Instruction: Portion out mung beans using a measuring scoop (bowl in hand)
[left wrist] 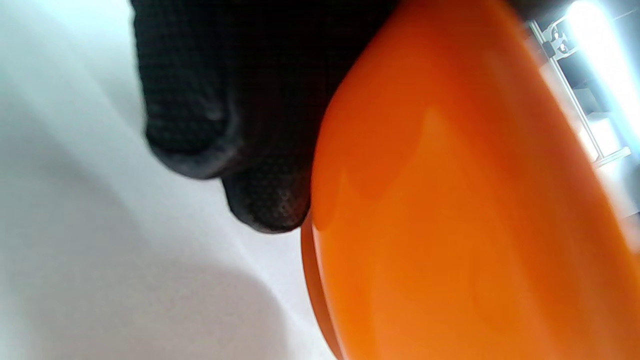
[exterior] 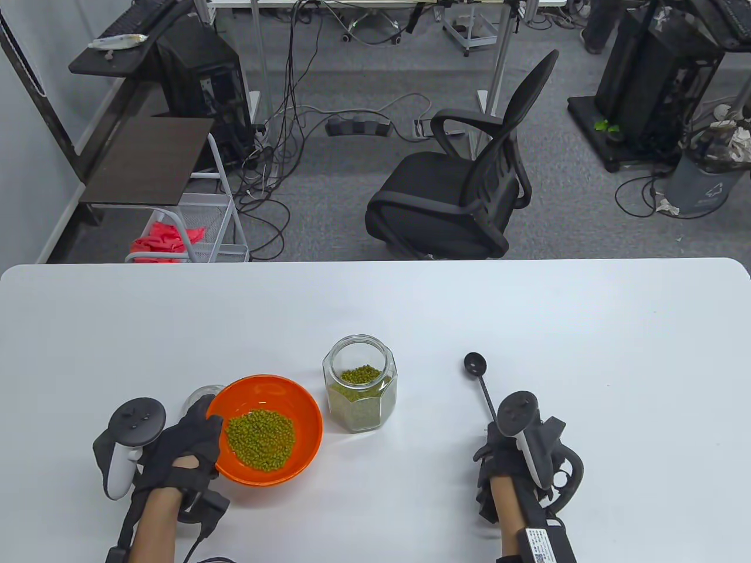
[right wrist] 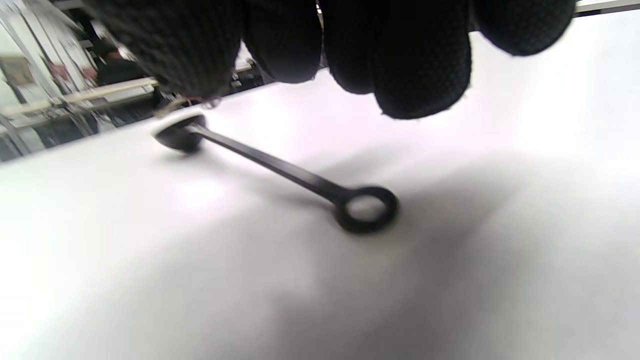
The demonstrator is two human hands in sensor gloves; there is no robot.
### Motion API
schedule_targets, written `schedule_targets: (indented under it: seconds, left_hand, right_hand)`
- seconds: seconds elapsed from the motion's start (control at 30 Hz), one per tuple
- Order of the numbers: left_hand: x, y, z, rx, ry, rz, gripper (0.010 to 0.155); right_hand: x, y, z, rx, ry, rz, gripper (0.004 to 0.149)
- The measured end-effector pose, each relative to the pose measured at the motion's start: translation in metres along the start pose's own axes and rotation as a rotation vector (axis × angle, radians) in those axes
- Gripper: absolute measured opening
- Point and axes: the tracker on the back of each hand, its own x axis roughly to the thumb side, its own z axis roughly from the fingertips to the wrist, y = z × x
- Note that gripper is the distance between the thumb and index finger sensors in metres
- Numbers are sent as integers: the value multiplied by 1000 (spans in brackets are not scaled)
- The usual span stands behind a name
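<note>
An orange bowl (exterior: pixel 305 410) holds a heap of mung beans (exterior: pixel 261 438) at the table's front left. My left hand (exterior: pixel 202 431) grips its left rim, thumb over the edge. The left wrist view shows the gloved fingers (left wrist: pixel 265 200) curled under the bowl's underside (left wrist: pixel 450 200). A glass jar (exterior: pixel 359 384) part full of mung beans stands open just right of the bowl. The black measuring scoop (exterior: pixel 482 384) lies flat on the table. My right hand (exterior: pixel 499 448) hovers over its ring end, and the fingertips (right wrist: pixel 420 75) hang above the scoop (right wrist: pixel 280 170) without touching it.
A clear round lid (exterior: pixel 199 396) lies behind my left hand, partly hidden. The white table (exterior: pixel 587 328) stretches wide to the right and back. A black office chair (exterior: pixel 463 187) stands beyond the far edge.
</note>
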Motion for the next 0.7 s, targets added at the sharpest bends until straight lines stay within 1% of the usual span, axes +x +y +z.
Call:
schedule_targets:
  seconds: [0.17,0.3,0.37,0.47,0.7]
  left_hand:
    - [-1,-1,-2,-42,13,-23,60]
    - [-2,-2,-3,-74,31,-40,60]
    - [-4,-4,-5,-105,44,-48,59]
    - [-7,-9,-9,-149,57,-40,59]
    - [-11,-16,-13,-217,90,-56,58]
  right_hand:
    - [2,-15,14,-103,-139,-88,63]
    - [3,-19,24,-178,-214,-120,70]
    - [4,-20,28,-197,-251,-142,72]
    - [7,-20,32,-206,-286,-134,74]
    - [11,-17,36,-176,-344,-122,77]
